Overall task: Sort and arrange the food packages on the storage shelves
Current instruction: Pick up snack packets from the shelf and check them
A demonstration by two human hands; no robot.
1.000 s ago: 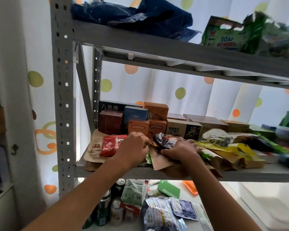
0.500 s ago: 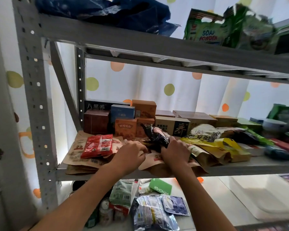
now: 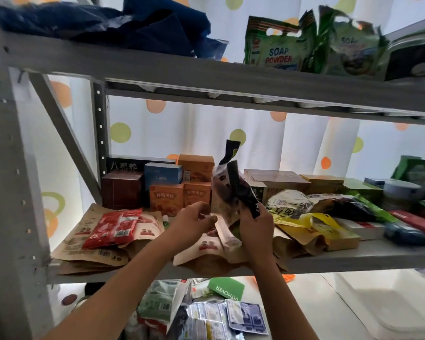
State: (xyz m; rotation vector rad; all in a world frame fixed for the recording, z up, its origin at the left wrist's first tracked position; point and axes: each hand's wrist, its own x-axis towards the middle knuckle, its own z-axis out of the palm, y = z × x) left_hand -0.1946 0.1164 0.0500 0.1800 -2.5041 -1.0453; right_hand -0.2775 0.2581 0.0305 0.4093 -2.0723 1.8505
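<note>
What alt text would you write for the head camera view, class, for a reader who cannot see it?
A person's right hand holds a dark snack pouch upright above the middle shelf, while the left hand hovers beside it over brown paper pouches. Small boxes line the back, and soap powder bags sit on the shelf above.

A crumpled dark blue cloth (image 3: 123,25) lies on the top shelf's left end. Green soap powder bags (image 3: 280,49) stand toward its right end. A dotted white curtain (image 3: 194,128) hangs behind.

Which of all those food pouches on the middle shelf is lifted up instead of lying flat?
The dark pouch, held upright by the right hand. The red pouch and brown paper pouches lie flat.
</note>
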